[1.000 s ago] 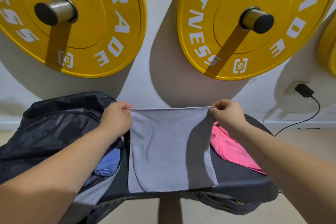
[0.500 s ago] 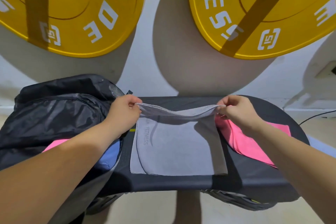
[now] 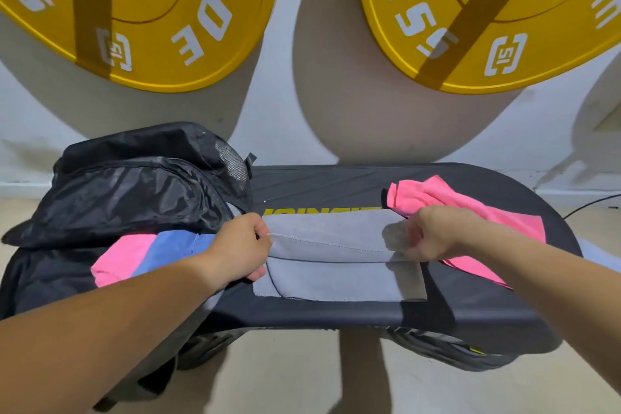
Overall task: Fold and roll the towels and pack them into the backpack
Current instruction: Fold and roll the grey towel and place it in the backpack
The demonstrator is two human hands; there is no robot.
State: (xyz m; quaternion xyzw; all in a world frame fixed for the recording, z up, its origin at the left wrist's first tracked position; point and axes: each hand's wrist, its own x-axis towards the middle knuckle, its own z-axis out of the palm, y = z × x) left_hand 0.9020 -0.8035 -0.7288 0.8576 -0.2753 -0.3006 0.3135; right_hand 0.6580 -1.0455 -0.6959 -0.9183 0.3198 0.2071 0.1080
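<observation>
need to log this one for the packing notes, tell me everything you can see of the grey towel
The grey towel is a plain, soft-looking cloth with a stitched hem, lying on the black bench between the backpack and the pink towel. It is mid-fold: its far part is doubled toward the person, the hemmed edge running across the middle, and the near layer lies flat and square to the bench's front edge. The left hand pinches the folded edge's left end and the right hand its right end.
</observation>
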